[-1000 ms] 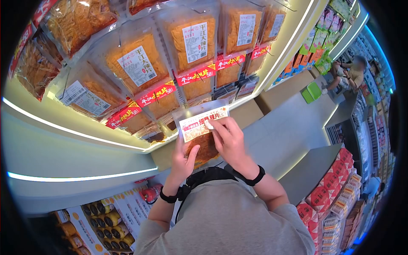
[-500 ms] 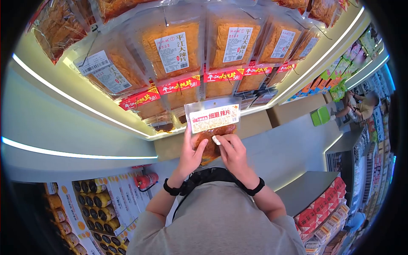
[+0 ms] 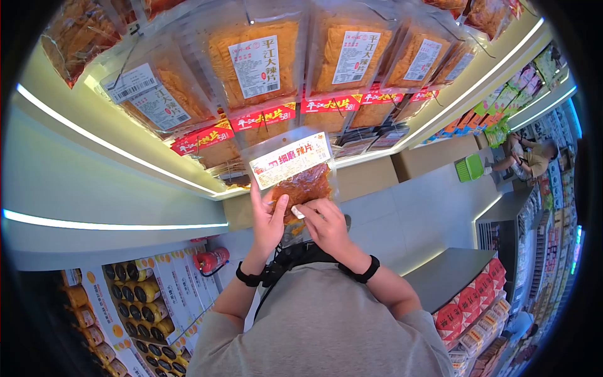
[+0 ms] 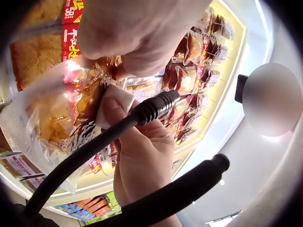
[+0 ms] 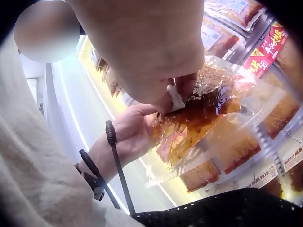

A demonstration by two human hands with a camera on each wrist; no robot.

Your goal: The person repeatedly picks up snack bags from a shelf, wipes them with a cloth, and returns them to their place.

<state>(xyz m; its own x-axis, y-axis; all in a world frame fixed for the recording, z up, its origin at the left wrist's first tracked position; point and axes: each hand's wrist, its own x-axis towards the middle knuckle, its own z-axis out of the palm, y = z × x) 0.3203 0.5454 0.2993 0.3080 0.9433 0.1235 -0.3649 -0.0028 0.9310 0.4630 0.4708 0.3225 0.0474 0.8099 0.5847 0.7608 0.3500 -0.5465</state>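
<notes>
In the head view my left hand (image 3: 269, 223) grips a clear plastic packet (image 3: 306, 183) of reddish-brown spicy snack by its left side, thumb across the front. The packet's white and red label (image 3: 291, 161) faces up. My right hand (image 3: 328, 227) pinches a folded white wipe (image 3: 298, 212) against the lower part of the packet. From the left wrist the wipe (image 4: 117, 99) shows between the right thumb and the packet. The right wrist view has the oily, glossy contents through the film, with the wipe (image 5: 176, 98) under the right fingers.
Hanging packs (image 3: 254, 60) of orange snack sheets fill the lit shelf ahead, above red price strips (image 3: 201, 138). A fire extinguisher (image 3: 211, 259) and stacked jars stand at lower left. To the right are a grey counter (image 3: 449, 276), red boxes, a green basket (image 3: 469, 168) and a seated person.
The wipe has moved from the label down to the packet's lower part, in the right hand. The packet first shifted right, then back left and tilted. The head view has turned.
</notes>
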